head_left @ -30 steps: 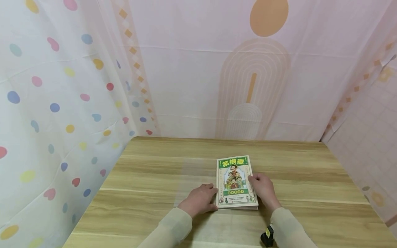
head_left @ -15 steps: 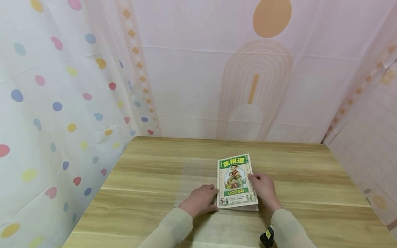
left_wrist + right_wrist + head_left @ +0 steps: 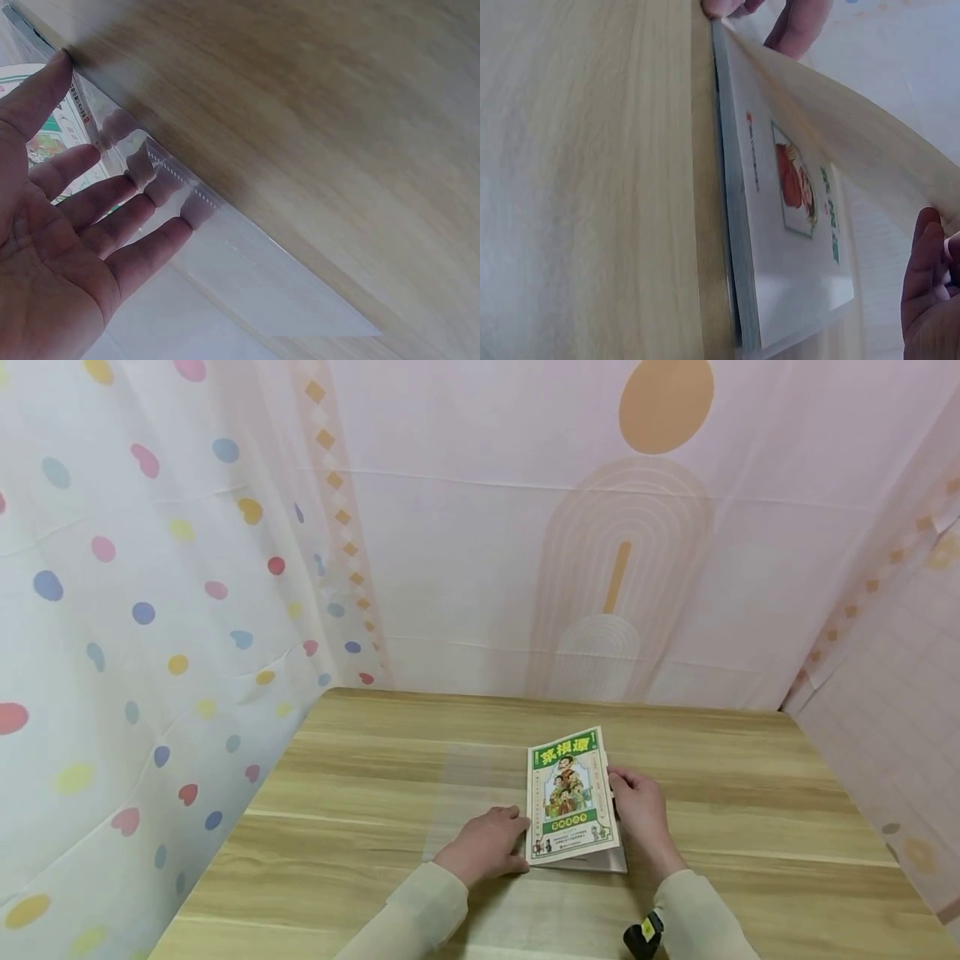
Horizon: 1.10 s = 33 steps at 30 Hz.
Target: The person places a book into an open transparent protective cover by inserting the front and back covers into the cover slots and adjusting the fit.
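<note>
A book (image 3: 570,793) with a cream-and-green cartoon cover lies on the wooden table. Its front cover stands partly lifted on the right side, and in the right wrist view a white page (image 3: 795,247) with a small red figure in a green frame shows beneath. My right hand (image 3: 643,810) holds the cover's right edge; its thumb is partly hidden in the right wrist view. Along the spine side, my left hand (image 3: 486,843) rests its fingertips against the book, with the thumb near the lower left corner. The left fingers (image 3: 154,255) look slightly bent and spread.
The wooden table (image 3: 360,777) runs back to a pale pink patterned curtain (image 3: 465,568). A dotted curtain (image 3: 187,610) hangs at the left. To the left of the book, a pale translucent strip (image 3: 461,781) lies on the tabletop. A small black-and-yellow device (image 3: 643,935) sits at the right wrist.
My right hand has raised the book's front cover further from its right edge, widening the gap above the page. My left hand stays at the spine. The head view has shifted slightly.
</note>
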{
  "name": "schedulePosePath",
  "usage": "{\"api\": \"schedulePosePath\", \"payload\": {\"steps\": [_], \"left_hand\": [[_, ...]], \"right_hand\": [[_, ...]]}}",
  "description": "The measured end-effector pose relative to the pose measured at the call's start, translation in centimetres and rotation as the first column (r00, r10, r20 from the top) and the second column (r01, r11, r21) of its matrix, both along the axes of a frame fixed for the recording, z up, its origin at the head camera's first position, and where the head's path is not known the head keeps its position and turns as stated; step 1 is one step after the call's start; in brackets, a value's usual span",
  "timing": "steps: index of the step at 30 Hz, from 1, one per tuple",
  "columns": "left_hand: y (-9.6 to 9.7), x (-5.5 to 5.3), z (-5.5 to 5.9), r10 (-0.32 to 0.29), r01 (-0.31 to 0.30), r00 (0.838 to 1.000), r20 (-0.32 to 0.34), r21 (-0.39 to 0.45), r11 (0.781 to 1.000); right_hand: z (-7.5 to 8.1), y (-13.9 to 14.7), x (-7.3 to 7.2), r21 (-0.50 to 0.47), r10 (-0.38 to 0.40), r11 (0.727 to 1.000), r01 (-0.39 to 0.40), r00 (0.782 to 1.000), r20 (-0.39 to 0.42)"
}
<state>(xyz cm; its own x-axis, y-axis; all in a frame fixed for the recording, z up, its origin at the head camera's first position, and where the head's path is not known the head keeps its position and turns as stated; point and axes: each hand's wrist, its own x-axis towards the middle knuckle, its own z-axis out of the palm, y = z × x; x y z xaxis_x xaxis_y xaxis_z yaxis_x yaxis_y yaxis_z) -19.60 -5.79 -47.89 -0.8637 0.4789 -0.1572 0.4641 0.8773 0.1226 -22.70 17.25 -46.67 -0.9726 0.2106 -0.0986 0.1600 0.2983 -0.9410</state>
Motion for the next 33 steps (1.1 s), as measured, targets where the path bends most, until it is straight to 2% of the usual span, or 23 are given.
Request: {"api": "schedulePosePath", "payload": {"steps": [3, 5, 19, 24, 33], "left_hand": [[0.1, 0.0, 0.0, 0.001, -0.001, 1.000, -0.003, 0.003, 1.000], [0.2, 0.1, 0.1, 0.001, -0.001, 1.000, -0.004, 0.005, 1.000], [0.5, 0.1, 0.3, -0.003, 0.003, 1.000, -0.006, 0.000, 1.000], [0.6, 0.2, 0.3, -0.001, 0.001, 1.000, -0.005, 0.003, 1.000], [0.7, 0.2, 0.3, 0.003, -0.003, 1.000, 0.001, 0.009, 1.000]], "right_hand": [[0.1, -0.1, 0.0, -0.087, -0.007, 0.996, 0.005, 1.000, -0.017], [0.2, -0.2, 0.0, -0.112, -0.010, 0.994, 0.008, 1.000, -0.022], [1.1, -0.8, 0.0, -0.165, -0.007, 0.986, -0.002, 0.998, -0.060], [1.3, -1.1, 0.0, -0.133, -0.005, 0.991, -0.007, 0.996, -0.088], [1.7, -1.4, 0.2, 0.001, 0.026, 1.000, -0.026, 0.988, -0.152]]}}
